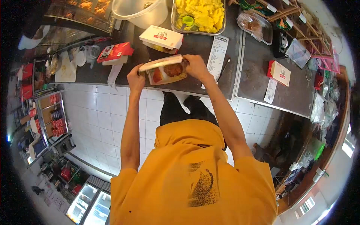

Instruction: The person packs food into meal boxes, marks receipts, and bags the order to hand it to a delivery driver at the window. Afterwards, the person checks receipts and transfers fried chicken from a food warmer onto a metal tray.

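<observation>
At the counter's front edge I hold a small takeaway food box (161,62) between both hands, its lid raised partway. Inside it a piece of browned, fried-looking food (173,70) and a red-and-white item (157,76) can be seen. My left hand (135,78) grips the left end of the box, and my right hand (195,67) is closed on the right end near the lid. Just beyond stands a white printed food box (159,36) with its lid lowered over some filling. To the right of my right hand lies a long printed receipt (217,54).
Behind are a white tub (140,15) and a metal tray (173,23) of yellow food with a green scoop (187,20). A red box (114,52) sits left, another box (281,73) right. A pen (225,65) lies beside the receipt.
</observation>
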`<state>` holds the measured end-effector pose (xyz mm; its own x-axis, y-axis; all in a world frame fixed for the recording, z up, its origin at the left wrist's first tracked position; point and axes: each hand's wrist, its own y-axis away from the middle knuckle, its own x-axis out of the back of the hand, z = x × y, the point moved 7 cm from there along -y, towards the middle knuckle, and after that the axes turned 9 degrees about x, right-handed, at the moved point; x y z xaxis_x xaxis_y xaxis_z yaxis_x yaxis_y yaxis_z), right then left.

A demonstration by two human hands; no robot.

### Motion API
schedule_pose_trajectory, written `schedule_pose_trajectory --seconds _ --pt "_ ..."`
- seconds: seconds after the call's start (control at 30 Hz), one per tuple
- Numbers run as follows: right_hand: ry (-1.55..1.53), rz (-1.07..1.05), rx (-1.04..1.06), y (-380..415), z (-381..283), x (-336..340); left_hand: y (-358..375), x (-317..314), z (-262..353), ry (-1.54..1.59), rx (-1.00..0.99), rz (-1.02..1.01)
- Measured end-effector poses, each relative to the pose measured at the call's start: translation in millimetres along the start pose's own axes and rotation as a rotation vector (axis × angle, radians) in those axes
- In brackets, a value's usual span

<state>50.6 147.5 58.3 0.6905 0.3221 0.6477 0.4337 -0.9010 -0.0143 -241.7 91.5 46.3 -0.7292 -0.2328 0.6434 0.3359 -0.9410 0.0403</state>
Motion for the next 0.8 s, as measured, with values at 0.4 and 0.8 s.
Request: schedule_pose_trajectory --seconds 0.4,0.8 --pt "-0.21 0.341 -0.193 42.6 22.0 -40.3 40.4 -24.9 -46.3 0.281 0.227 0.102" --pt "-0.567 0.104 -0.211 62.0 53.1 -58.4 51.6 -31.7 -51.8 0.637 0.256 -0.37"
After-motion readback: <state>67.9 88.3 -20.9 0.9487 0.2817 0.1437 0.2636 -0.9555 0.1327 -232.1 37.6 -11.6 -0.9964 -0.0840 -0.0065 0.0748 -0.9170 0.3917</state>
